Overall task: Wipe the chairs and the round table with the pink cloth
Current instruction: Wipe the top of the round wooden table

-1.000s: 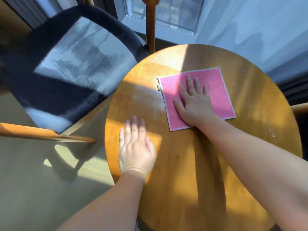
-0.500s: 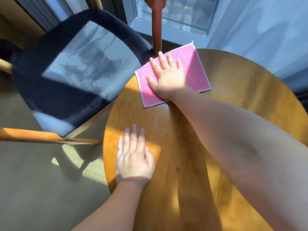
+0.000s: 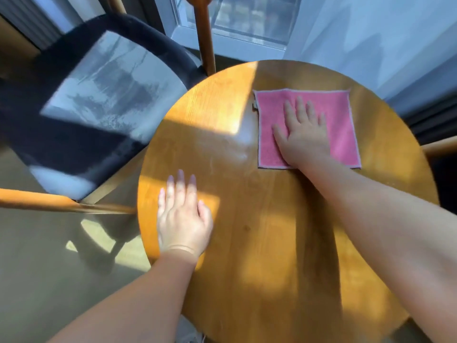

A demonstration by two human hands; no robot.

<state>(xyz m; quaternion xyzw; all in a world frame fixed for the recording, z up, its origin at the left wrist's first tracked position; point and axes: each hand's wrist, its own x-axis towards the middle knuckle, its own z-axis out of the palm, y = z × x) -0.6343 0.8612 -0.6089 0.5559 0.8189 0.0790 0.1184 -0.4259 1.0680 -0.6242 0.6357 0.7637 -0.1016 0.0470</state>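
My left hand (image 3: 183, 219) lies flat, fingers straight, on the round table (image 3: 259, 268) at 8 o'clock. My right hand (image 3: 303, 137) presses spread fingers on the pink cloth (image 3: 340, 112), which lies flat at 1 o'clock. Most bare tabletop lies from the cloth toward 6. Likely next stroke: pull back. Chair (image 3: 81, 134) at 10.

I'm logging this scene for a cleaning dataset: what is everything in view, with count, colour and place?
table: one, brown wood, round, centre.
cloth: one, pink, flat on the table's far right part.
chair: one, dark blue seat, wooden frame, left of the table.
window: one, white frame, top centre.
curtain: one, white, top right.
floor: grey, lower left.
left hand: one, flat on the table near its left edge.
right hand: one, flat on the cloth, fingers straight.
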